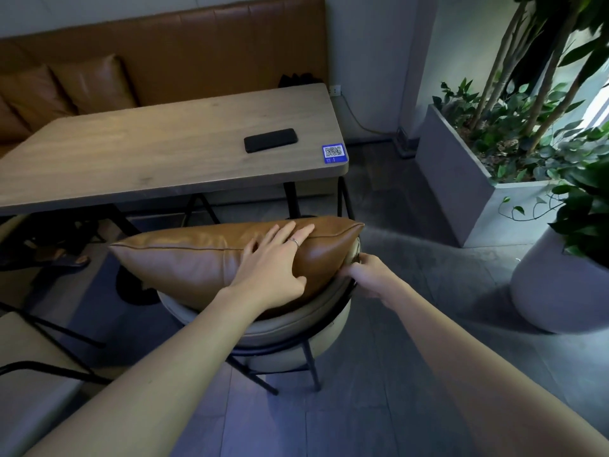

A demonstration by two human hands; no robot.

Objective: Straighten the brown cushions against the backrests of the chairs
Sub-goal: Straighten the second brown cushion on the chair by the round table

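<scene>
A brown leather cushion (194, 258) lies along the top of a round grey chair's backrest (290, 328), its left end sticking out past the chair. My left hand (273, 258) rests flat on the cushion's right half, fingers spread, a ring on one finger. My right hand (369, 272) grips the cushion's right end where it meets the backrest rim; its fingertips are hidden behind the cushion. Two more brown cushions (66, 90) lean against the brown bench back at the far left.
A wooden table (148, 159) stands just beyond the chair, with a black phone (271, 140) and a blue QR sticker (334, 153) on it. A grey planter (461, 179) and a white pot (557, 291) stand on the right. Another chair (29, 351) is at the left.
</scene>
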